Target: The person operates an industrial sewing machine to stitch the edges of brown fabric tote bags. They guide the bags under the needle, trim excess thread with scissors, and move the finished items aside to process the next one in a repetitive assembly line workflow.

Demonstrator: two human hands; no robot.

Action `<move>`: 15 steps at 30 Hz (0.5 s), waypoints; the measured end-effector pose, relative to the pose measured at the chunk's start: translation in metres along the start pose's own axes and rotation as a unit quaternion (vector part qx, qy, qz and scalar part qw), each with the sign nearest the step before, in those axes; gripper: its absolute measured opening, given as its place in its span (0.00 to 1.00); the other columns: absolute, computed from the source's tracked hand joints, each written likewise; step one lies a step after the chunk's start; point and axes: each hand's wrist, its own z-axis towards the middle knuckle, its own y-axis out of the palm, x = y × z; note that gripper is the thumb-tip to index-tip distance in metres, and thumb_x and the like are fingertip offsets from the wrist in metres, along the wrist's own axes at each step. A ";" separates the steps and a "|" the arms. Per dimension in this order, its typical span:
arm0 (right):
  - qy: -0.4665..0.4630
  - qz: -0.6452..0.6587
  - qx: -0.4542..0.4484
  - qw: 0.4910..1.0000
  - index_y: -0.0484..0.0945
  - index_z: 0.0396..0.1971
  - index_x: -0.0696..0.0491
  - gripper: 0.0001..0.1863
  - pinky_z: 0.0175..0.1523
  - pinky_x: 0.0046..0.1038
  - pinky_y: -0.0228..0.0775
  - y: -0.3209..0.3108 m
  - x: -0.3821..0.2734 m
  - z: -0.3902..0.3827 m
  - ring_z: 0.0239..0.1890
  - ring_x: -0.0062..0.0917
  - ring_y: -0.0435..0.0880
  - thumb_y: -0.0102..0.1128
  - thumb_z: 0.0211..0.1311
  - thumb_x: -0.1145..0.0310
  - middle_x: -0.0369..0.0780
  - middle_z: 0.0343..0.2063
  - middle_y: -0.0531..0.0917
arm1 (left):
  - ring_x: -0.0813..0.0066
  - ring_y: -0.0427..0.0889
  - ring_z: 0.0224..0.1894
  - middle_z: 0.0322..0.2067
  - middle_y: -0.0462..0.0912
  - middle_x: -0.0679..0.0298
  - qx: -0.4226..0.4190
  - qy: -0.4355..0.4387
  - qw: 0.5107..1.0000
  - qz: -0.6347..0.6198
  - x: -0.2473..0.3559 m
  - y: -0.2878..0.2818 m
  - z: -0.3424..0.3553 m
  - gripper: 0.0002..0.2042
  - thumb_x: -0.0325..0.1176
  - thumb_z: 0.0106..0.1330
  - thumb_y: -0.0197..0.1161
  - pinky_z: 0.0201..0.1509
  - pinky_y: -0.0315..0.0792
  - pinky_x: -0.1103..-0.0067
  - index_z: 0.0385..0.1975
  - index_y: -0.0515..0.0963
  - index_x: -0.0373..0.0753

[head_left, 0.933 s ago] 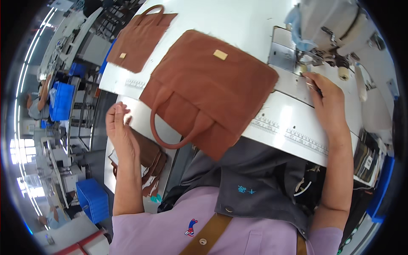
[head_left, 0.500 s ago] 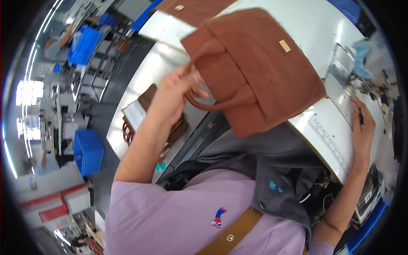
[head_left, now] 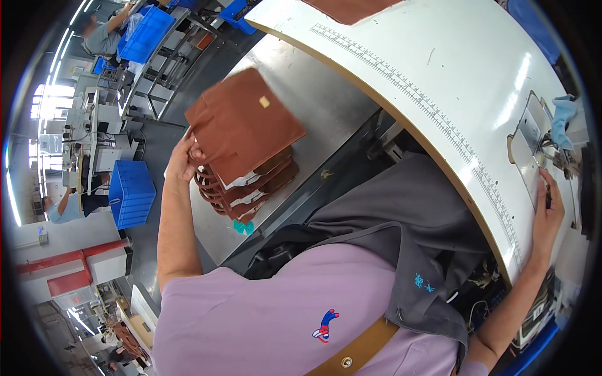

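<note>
Holding: your left hand [head_left: 182, 160] grips the brown fabric bag [head_left: 244, 122] on the stack of brown bags [head_left: 248, 188].
Right hand [head_left: 547, 210]: lies flat, fingers open, on the white sewing table [head_left: 451, 81].

This is a sewing factory floor. A white machine table [head_left: 439, 69] with a printed ruler runs along its edge, a sewing machine [head_left: 561, 135] at its end. Brown bags [head_left: 241, 156] pile on a steel side table [head_left: 326, 106]. Further back stand more workstations [head_left: 94, 131], blue crates [head_left: 130, 194] and other workers [head_left: 97, 34].
</note>
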 end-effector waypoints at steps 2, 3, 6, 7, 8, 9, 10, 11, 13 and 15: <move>0.003 0.008 -0.004 1.000 0.81 0.59 0.56 0.17 0.69 0.28 0.65 -0.002 -0.001 -0.001 0.61 0.27 0.81 0.52 0.81 0.65 0.43 0.55 0.85 | 0.82 0.80 0.20 0.27 0.81 0.69 0.045 -0.067 0.994 0.067 -0.019 -0.012 0.002 0.19 0.30 0.76 0.53 0.27 0.84 0.79 0.64 0.71 0.38; 0.005 0.014 -0.005 1.000 0.81 0.60 0.56 0.17 0.69 0.28 0.65 -0.001 -0.001 -0.001 0.61 0.27 0.81 0.52 0.81 0.66 0.42 0.55 0.85 | 0.80 0.81 0.20 0.29 0.83 0.67 0.073 -0.093 0.988 0.104 -0.031 -0.024 0.005 0.19 0.29 0.76 0.53 0.26 0.83 0.79 0.65 0.71 0.38; -0.006 0.007 -0.004 1.000 0.80 0.60 0.56 0.16 0.69 0.28 0.65 0.001 -0.001 -0.001 0.60 0.27 0.81 0.52 0.81 0.67 0.42 0.55 0.85 | 0.76 0.83 0.20 0.34 0.87 0.61 0.117 -0.136 0.962 0.208 -0.051 -0.067 0.026 0.20 0.30 0.75 0.55 0.24 0.82 0.78 0.65 0.71 0.38; 0.003 0.011 -0.006 1.000 0.80 0.60 0.56 0.16 0.69 0.28 0.65 0.003 -0.002 0.000 0.60 0.27 0.81 0.52 0.80 0.67 0.42 0.55 0.85 | 0.75 0.84 0.20 0.35 0.88 0.59 0.110 -0.128 0.957 0.238 -0.049 -0.078 0.030 0.21 0.32 0.74 0.57 0.24 0.82 0.77 0.65 0.71 0.37; 0.013 0.016 -0.009 1.000 0.80 0.60 0.56 0.16 0.69 0.29 0.65 0.004 -0.004 0.000 0.60 0.27 0.81 0.52 0.80 0.67 0.42 0.55 0.85 | 0.74 0.85 0.21 0.36 0.89 0.58 0.103 -0.120 0.951 0.267 -0.048 -0.088 0.034 0.22 0.33 0.72 0.59 0.24 0.82 0.76 0.65 0.71 0.37; 0.026 0.010 -0.009 1.000 0.80 0.60 0.57 0.16 0.69 0.29 0.65 0.001 -0.007 -0.002 0.60 0.28 0.81 0.52 0.80 0.67 0.42 0.55 0.85 | 0.73 0.85 0.22 0.36 0.89 0.57 0.138 -0.106 0.921 0.350 -0.047 -0.070 0.038 0.23 0.35 0.71 0.61 0.24 0.82 0.76 0.65 0.71 0.37; 0.024 0.005 -0.008 1.000 0.80 0.60 0.57 0.16 0.68 0.29 0.65 -0.001 -0.008 -0.004 0.60 0.28 0.81 0.52 0.80 0.67 0.42 0.55 0.85 | 0.72 0.86 0.22 0.36 0.89 0.56 0.173 -0.089 0.883 0.428 -0.038 -0.040 0.033 0.25 0.37 0.70 0.64 0.24 0.82 0.75 0.65 0.71 0.37; 0.021 0.006 -0.008 1.000 0.80 0.60 0.57 0.16 0.68 0.29 0.66 -0.002 -0.008 -0.004 0.60 0.28 0.81 0.53 0.80 0.68 0.43 0.55 0.85 | 0.70 0.87 0.22 0.36 0.89 0.56 0.212 -0.070 0.834 0.504 -0.029 -0.023 0.027 0.27 0.39 0.68 0.66 0.25 0.82 0.74 0.64 0.71 0.36; 0.013 0.020 -0.006 1.000 0.80 0.60 0.57 0.16 0.67 0.29 0.67 -0.001 -0.008 -0.003 0.60 0.28 0.81 0.53 0.79 0.69 0.43 0.55 0.85 | 0.61 0.90 0.38 0.43 0.88 0.53 0.246 0.011 0.752 0.612 -0.018 -0.026 0.035 0.30 0.45 0.65 0.70 0.43 0.83 0.69 0.64 0.73 0.36; 0.008 0.038 -0.001 0.999 0.80 0.59 0.57 0.16 0.66 0.29 0.68 0.002 -0.008 -0.003 0.59 0.28 0.82 0.54 0.79 0.70 0.43 0.55 0.85 | 0.58 0.89 0.48 0.49 0.87 0.52 0.268 0.132 0.676 0.673 -0.011 -0.021 0.046 0.30 0.46 0.64 0.71 0.54 0.80 0.67 0.63 0.74 0.37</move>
